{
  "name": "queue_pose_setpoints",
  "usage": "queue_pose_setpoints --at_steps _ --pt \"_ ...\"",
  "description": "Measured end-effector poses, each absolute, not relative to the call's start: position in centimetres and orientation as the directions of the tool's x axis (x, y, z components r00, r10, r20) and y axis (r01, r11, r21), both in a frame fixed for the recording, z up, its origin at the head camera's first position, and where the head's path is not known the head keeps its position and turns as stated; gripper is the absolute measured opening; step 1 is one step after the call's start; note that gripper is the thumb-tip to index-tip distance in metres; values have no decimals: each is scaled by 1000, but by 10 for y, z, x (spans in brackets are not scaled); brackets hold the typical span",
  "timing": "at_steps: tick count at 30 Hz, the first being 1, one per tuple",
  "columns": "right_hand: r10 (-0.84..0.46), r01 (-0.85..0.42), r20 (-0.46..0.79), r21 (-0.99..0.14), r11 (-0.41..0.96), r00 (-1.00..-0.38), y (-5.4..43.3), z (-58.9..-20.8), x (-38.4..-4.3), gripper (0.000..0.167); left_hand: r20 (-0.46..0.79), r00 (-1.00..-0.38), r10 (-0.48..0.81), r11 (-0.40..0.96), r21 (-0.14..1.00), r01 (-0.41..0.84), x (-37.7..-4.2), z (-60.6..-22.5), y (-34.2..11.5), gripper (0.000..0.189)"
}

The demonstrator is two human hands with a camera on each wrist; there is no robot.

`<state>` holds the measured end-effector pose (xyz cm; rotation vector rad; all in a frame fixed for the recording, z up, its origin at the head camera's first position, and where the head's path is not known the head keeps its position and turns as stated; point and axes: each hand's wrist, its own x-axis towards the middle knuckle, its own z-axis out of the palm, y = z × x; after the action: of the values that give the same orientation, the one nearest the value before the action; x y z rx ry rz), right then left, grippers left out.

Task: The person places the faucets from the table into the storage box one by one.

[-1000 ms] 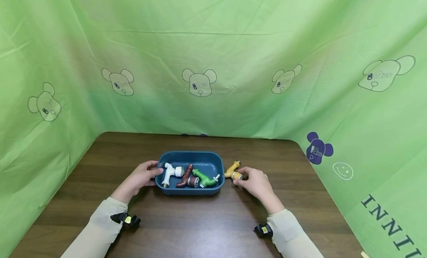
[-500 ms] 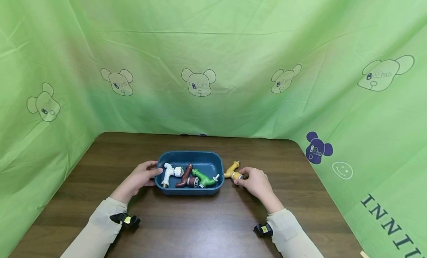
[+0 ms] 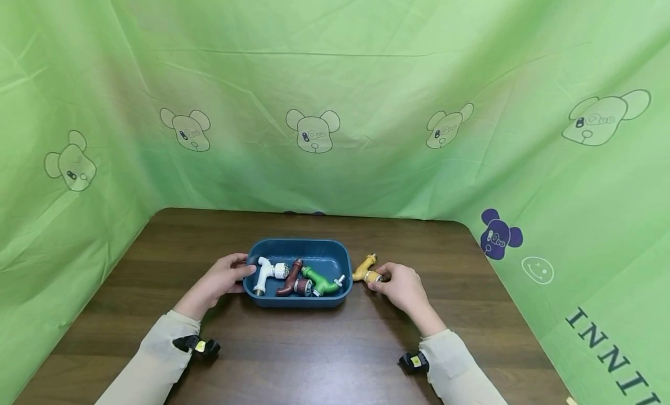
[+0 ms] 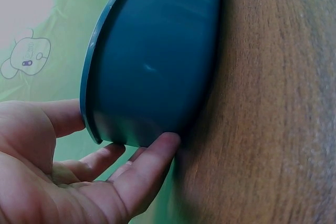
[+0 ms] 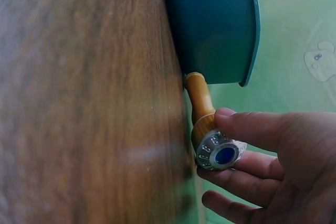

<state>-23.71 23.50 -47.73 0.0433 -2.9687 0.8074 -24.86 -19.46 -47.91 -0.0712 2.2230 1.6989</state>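
A blue plastic basin (image 3: 298, 301) stands on the table with a white tap (image 3: 264, 272), a dark red tap (image 3: 289, 280) and a green tap (image 3: 321, 281) lying inside. My left hand (image 3: 224, 272) grips its left end, thumb over the rim; in the left wrist view the fingers (image 4: 149, 166) lie against the outer wall. Just outside the right end lies a yellow tap (image 3: 362, 270). My right hand (image 3: 403, 286) pinches that tap by its round knob (image 5: 215, 148), between thumb and fingers. The knob's silver face has a blue centre.
The brown wooden table (image 3: 309, 352) stretches in front of the basin and to both sides. A green cloth (image 3: 314, 178) printed with bear heads hangs behind and at the sides. Each sleeve carries a black wrist strap (image 3: 196, 344).
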Motion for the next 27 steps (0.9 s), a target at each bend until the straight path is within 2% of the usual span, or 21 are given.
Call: queue_pose_setpoints --at_steps 27 --pt "-17 -78 120 -523 849 -993 241 -475 -239 30 -296 -941 161 285 927 -243 -247 -477 -194 60"
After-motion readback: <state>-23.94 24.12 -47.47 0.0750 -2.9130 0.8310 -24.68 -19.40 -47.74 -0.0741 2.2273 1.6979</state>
